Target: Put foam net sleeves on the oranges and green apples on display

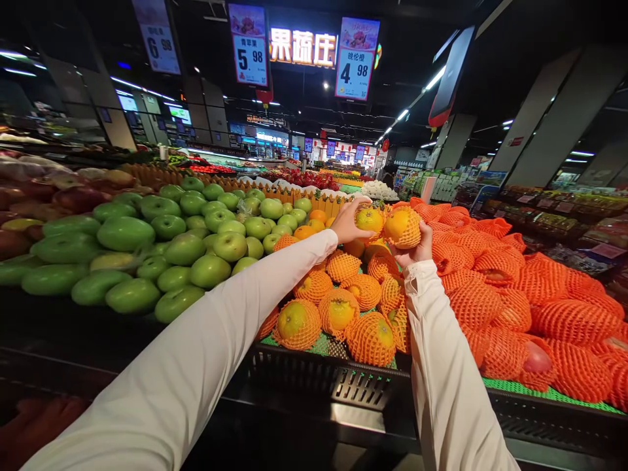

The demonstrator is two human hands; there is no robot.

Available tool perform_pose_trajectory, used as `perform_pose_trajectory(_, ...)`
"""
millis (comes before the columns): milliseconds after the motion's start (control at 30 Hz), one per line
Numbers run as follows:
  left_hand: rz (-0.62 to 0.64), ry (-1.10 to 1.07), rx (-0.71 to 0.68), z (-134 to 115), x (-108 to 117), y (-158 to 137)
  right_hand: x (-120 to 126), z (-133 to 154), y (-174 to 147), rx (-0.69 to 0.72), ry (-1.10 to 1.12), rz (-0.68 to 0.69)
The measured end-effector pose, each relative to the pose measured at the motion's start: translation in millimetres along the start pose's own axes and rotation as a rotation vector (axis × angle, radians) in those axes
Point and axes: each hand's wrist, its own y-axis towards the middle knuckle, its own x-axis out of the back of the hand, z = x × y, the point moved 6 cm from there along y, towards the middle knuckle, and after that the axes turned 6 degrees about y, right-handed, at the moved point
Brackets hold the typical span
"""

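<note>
Apples (pixel 167 245), green and heaped in a loose pile, fill the left bin of the produce stand. Just right of them, oranges in mesh sleeves (pixel 338 311) lie in a black crate (pixel 343 383). Above that crate the left hand (pixel 349 222) is closed around one orange (pixel 369 220), and the right hand (pixel 418 250) grips a netted orange (pixel 403 227) beside it, the two fruits nearly touching, both held up clear of the pile. By the look of it, the fruit is being picked over and compared; whichever is kept needs a firm hold as it comes away. Farther right, red fruit in orange netting (pixel 554 314) crowds another bin. Price signs (pixel 304 52) hang overhead.
</note>
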Motion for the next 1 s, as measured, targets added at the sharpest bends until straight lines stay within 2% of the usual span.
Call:
perform_pose_trajectory(167,-0.003,-0.236,0.096,11.6,-11.5,-0.1,8.3,-3.9,7.3,-0.074,-0.006,-0.012)
perform_pose_trajectory(267,-0.023,-0.32,0.219,19.0,-19.8,1.2,13.8,-6.6,11.6,-0.105,0.013,-0.018)
perform_pose_trajectory(367,-0.053,-0.37,0.428,34.0,-24.1,0.5,17.5,-6.5,13.0,-0.044,0.029,-0.06)
perform_pose_trajectory(500,-0.078,-0.424,0.702,59.0,-23.7,-7.7,25.9,-3.1,13.2,0.073,0.038,-0.189)
perform_pose_trajectory(600,-0.034,-0.383,0.786,68.9,-27.2,-15.6,35.0,-0.2,17.6,0.126,0.094,-0.237)
perform_pose_trajectory(633,-0.026,-0.344,0.773,69.1,-28.9,-17.1,38.0,0.7,19.7,0.14,0.117,-0.24)
perform_pose_trajectory(700,0.048,-0.174,0.639,61.7,-35.4,-15.8,42.8,1.4,23.3,0.157,0.154,-0.244)
perform_pose_trajectory(800,0.255,0.103,0.369,41.8,-52.7,-11.4,44.8,-1.2,24.3,0.136,0.183,-0.27)
perform_pose_trajectory(833,0.329,0.175,0.32,37.3,-57.8,-10.6,43.8,-2.5,23.3,0.125,0.187,-0.281)
perform_pose_trajectory(933,0.484,0.345,0.331,35.8,-62.6,-8.2,39.1,-5.6,18.4,0.097,0.18,-0.316)
perform_pose_trajectory(1000,0.512,0.448,0.367,39.3,-58.3,-6.2,37.3,-6.6,16.5,0.083,0.177,-0.33)
